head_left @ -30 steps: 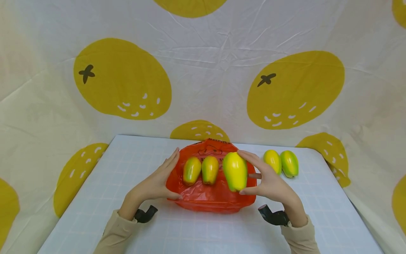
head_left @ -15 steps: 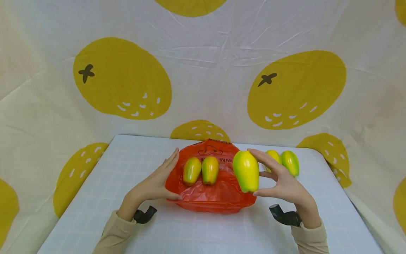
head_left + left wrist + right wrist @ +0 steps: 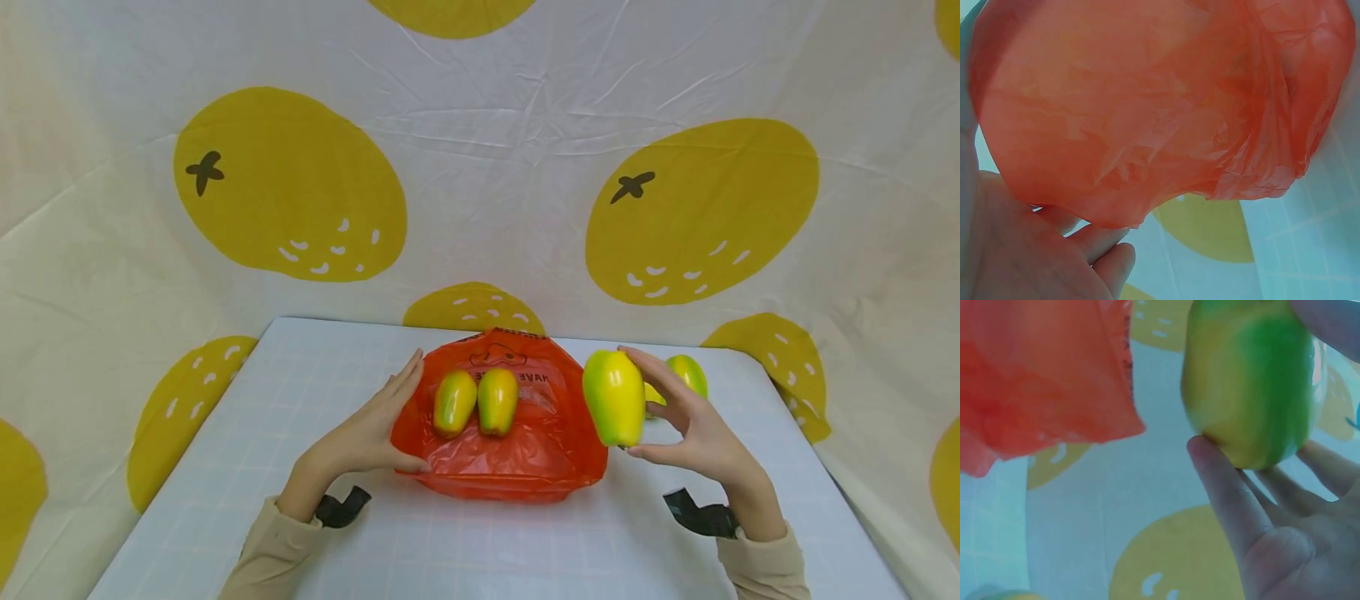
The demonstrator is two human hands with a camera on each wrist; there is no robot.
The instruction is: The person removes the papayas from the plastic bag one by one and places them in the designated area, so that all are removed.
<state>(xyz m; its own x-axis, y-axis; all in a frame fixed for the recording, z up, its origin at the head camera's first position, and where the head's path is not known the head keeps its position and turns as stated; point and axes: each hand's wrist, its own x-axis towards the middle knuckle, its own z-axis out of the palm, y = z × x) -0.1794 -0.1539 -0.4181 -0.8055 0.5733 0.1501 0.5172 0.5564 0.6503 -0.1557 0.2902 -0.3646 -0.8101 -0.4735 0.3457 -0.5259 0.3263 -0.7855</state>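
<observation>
Pinching a yellow-green fruit [image 3: 613,398] in the right hand [image 3: 701,433].
With the left hand [image 3: 363,435], spreading fingers at left edge of the red bag [image 3: 543,457], apparently touching only.

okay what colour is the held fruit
The fruit is yellow and green, clearest in the right wrist view.

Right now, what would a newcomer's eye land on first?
Probably the bright red bag, gaping open on the pale table, with two fruits in it. Next, the yellow-green fruit that the right hand holds up by the bag's right edge, then the big yellow ovals printed on the cloth behind.
</observation>
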